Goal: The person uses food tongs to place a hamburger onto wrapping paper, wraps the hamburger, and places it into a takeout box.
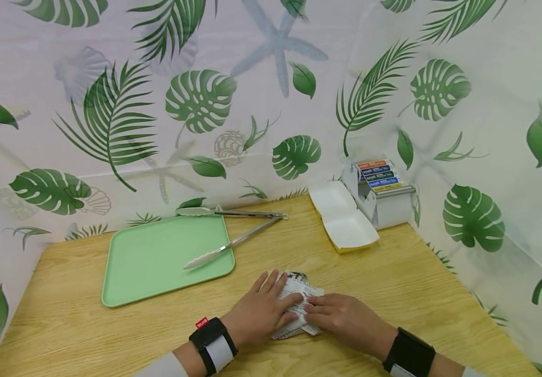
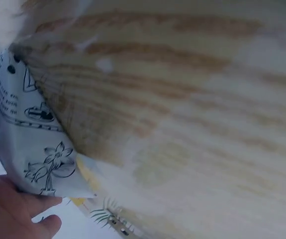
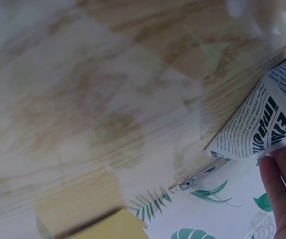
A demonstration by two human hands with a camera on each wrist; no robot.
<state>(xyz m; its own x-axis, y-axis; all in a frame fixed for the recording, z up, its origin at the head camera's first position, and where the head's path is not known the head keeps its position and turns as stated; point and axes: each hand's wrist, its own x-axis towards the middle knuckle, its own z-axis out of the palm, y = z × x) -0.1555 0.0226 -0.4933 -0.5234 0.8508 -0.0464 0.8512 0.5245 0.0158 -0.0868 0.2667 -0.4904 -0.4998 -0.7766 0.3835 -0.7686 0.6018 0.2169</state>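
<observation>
A folded packet of newsprint-patterned wrapping paper (image 1: 294,303) lies near the front of the wooden table, between both hands. My left hand (image 1: 261,311) rests over its left side, fingers extended and spread, thumb towards the middle. From the right, my right hand (image 1: 351,319) pinches the paper's edge, its fingertips over the top face. In the left wrist view, a slanting side of the paper (image 2: 43,144) shows a flower drawing beside the left fingers (image 2: 38,204). The right wrist view has a pointed corner of the paper (image 3: 252,124) above the right fingers (image 3: 277,184). Any contents are hidden.
A green tray (image 1: 158,262) lies at the left, with spread metal tongs (image 1: 247,235) partly across it. Behind the right hand sits an unfolded white-and-yellow food box (image 1: 341,220), next to a label dispenser (image 1: 379,193). Leaf-patterned sheeting (image 1: 252,104) walls the table.
</observation>
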